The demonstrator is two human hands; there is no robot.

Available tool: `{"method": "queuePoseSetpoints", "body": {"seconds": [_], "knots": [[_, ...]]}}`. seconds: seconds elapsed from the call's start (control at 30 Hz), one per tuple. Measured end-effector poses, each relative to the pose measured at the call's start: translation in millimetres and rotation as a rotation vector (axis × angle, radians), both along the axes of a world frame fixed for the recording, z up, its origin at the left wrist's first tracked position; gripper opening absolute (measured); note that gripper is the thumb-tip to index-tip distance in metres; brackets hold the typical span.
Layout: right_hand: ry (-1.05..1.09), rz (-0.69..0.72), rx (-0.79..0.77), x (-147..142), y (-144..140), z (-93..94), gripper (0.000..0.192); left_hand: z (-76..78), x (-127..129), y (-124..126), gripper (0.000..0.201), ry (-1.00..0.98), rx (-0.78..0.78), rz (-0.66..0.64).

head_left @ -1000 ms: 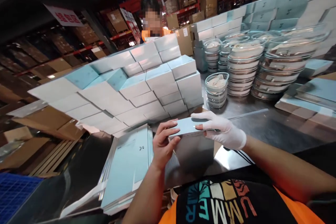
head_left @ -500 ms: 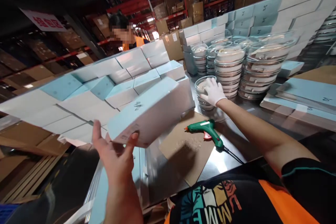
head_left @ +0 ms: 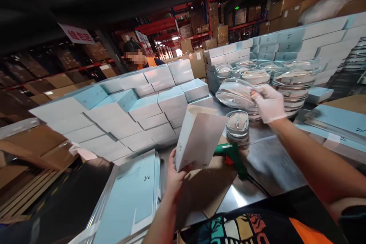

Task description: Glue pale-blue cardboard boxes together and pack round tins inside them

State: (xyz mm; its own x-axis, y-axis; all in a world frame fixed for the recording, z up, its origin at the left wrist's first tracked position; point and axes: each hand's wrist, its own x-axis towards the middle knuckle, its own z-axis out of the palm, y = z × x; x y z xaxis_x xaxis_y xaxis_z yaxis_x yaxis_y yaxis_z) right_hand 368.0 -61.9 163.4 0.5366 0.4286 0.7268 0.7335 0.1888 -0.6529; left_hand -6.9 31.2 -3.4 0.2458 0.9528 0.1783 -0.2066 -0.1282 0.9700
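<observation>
My bare left hand (head_left: 175,177) grips a pale blue and white cardboard box (head_left: 200,141) by its lower end. The box is tilted upright, with its upper end open. My right hand (head_left: 270,103), in a white glove, pinches the rim of a clear glass dish (head_left: 236,93) and holds it tilted in the air. Below that dish, a short stack of smaller glass dishes (head_left: 237,126) stands on the metal table. Partly hidden behind the box, a green hot glue gun (head_left: 238,160) lies by a piece of brown cardboard (head_left: 213,187).
White and blue boxes (head_left: 114,118) form a wall at the left; more boxes (head_left: 288,42) are stacked at the back right. Tall stacks of glass dishes (head_left: 294,87) stand behind my right hand. Flat box blanks (head_left: 128,190) lie at lower left. A person (head_left: 137,57) is beyond the boxes.
My left hand has turned the box so its open end faces up. My right hand has lifted a glass dish and moved right, away from the short stack.
</observation>
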Motion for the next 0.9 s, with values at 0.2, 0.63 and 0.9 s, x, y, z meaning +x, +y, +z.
{"method": "queuePoseSetpoints", "body": {"seconds": [0.2,0.63,0.9], "knots": [[0.165,0.523,-0.213,-74.1,-52.5,32.1,0.040,-27.5,3.3,-17.7,0.109,-0.043,-0.170,-0.143],[0.253,0.637,-0.317,-138.7,-53.9,-136.5,0.099,-54.8,-7.9,-43.7,0.106,0.118,-0.020,-0.164],[0.599,0.659,-0.296,-179.7,-7.3,-119.3,0.063,-12.4,-6.1,-31.1,0.060,0.191,0.380,0.059]]}}
